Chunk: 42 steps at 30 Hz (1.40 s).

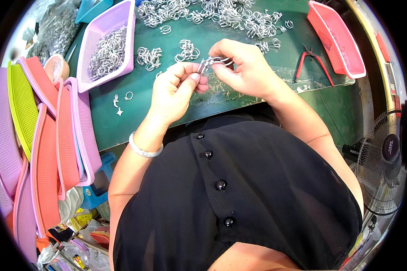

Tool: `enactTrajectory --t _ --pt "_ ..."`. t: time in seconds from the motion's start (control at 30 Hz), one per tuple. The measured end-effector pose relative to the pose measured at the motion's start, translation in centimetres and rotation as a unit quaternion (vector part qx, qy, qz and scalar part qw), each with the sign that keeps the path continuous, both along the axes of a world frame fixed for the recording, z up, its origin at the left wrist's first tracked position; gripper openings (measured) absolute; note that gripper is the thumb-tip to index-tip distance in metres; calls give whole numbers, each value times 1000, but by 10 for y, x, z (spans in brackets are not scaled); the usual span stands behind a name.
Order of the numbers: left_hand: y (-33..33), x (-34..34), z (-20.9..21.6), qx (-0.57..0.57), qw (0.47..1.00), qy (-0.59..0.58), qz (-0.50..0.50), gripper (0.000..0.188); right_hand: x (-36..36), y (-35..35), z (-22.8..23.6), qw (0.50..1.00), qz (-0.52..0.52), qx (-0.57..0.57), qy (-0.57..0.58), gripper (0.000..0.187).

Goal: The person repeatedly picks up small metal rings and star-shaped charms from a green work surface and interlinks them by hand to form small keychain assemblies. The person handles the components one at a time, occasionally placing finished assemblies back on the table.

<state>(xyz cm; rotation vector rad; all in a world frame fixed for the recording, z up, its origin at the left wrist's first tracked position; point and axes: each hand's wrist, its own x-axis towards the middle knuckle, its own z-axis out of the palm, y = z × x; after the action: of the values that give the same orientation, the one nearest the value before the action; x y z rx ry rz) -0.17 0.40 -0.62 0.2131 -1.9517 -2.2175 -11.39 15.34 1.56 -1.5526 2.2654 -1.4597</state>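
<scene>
Over the near edge of the green table point(140, 97), my two hands meet around small silver metal rings. My left hand point(174, 92), with a pale bangle on its wrist, pinches a silver ring piece point(202, 67) between thumb and fingers. Several silver rings point(221, 60) sit in my right hand point(246, 67), its thumb and forefinger closed on them. Just beyond my hands lie two small heaps of rings point(149, 58). A large pile of silver rings point(221, 16) spreads along the far side. Left of my left hand rest one loose ring point(129, 95) and a small star-shaped piece point(119, 111).
A purple basket point(82, 72) full of rings stands at the left. Red-handled cutting pliers point(310, 67) lie at the right beside a pinkish-red basket point(357, 67). Several nested coloured baskets point(45, 167) fill the left side. A fan point(384, 153) stands at the right.
</scene>
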Motion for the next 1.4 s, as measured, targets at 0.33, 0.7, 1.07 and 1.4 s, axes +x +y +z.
enactTrajectory --t 0.33,0.7,1.07,1.4 --pt "-10 -7 -10 -237 965 107 35 7 1 -1 1 999 29 -4 12 15" --pt "-1 -7 -2 -10 999 -17 49 19 2 -2 -3 998 47 12 -28 15" --pt "-13 -1 -3 55 997 -19 -58 21 -3 -3 -6 952 40 24 -302 16" --pt "-6 -3 2 81 993 -85 -20 22 1 2 -3 973 77 69 -205 14"
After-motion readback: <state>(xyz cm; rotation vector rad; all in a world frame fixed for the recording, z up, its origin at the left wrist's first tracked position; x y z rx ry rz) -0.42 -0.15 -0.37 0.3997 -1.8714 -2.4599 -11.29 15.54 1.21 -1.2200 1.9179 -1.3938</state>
